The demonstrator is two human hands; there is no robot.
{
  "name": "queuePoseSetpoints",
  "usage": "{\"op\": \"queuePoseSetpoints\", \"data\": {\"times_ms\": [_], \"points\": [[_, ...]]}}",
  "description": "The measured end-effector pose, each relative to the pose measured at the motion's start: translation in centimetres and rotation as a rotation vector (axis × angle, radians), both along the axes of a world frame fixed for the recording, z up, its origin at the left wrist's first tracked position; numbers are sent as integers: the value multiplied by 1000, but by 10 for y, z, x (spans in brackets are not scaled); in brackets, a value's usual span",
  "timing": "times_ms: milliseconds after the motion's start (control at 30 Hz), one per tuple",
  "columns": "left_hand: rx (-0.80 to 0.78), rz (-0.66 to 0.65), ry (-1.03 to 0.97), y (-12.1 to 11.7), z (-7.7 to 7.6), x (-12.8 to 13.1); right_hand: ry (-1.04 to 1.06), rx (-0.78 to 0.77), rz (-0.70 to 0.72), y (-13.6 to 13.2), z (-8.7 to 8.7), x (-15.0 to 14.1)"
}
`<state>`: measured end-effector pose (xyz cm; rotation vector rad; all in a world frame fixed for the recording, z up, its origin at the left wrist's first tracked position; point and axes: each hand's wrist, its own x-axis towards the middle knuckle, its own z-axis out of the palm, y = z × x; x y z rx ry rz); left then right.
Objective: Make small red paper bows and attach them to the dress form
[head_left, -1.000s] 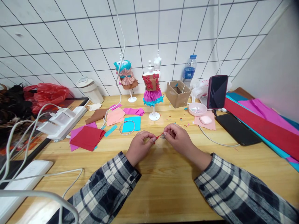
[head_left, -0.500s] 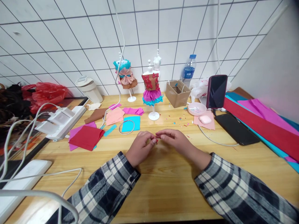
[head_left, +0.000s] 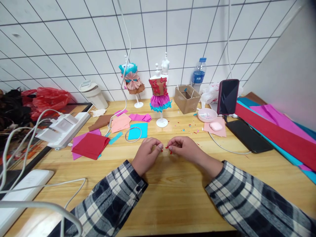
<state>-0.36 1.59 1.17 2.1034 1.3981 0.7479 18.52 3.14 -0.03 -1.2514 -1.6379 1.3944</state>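
Both of my hands are low over the wooden table, a small gap between their fingertips. My left hand (head_left: 148, 154) is closed in a pinch, with a bit of red paper showing at the thumb tip. Thumb and forefinger of my right hand (head_left: 185, 150) pinch a small piece of red paper (head_left: 167, 147); another red bit shows just below them. Beyond the hands stands a small dress form (head_left: 158, 88) on a white base, in a brown top with red bows and a magenta skirt edged in blue. A metal ring (head_left: 133, 141) lies partly on a blue paper square (head_left: 143, 131).
Red paper squares (head_left: 91, 145) lie at left, near a power strip (head_left: 71, 131) with cables. Behind are a second dressed form (head_left: 133, 82), a cardboard box (head_left: 187, 100) and a bottle (head_left: 198, 76). At right are a pink dish (head_left: 207, 115), phones (head_left: 228, 97) and long paper strips (head_left: 276, 138).
The red strip was stretched between my hands, then my fingertips came together. Now the hands are apart, with small red pieces at the fingertips of each.
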Motion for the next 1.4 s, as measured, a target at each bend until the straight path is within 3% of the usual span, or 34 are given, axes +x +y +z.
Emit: {"op": "queuePoseSetpoints", "data": {"times_ms": [433,600,800,1000,1200,1400], "points": [[27,13,-28,1,-4,2,17,63,23,-5,1,-4],[58,-8,10,2,-6,1,200,-62,58,-6,-2,-5],[54,-20,56,0,-4,3,61,-143,39,-2,-8,-2],[125,-24,155,13,-5,-11,29,-60,23,1,-7,1],[157,-161,336,26,-12,-23,82,-102,-18,0,-1,1],[154,-114,363,20,-8,-19,56,-190,-42,-2,-1,1]]}}
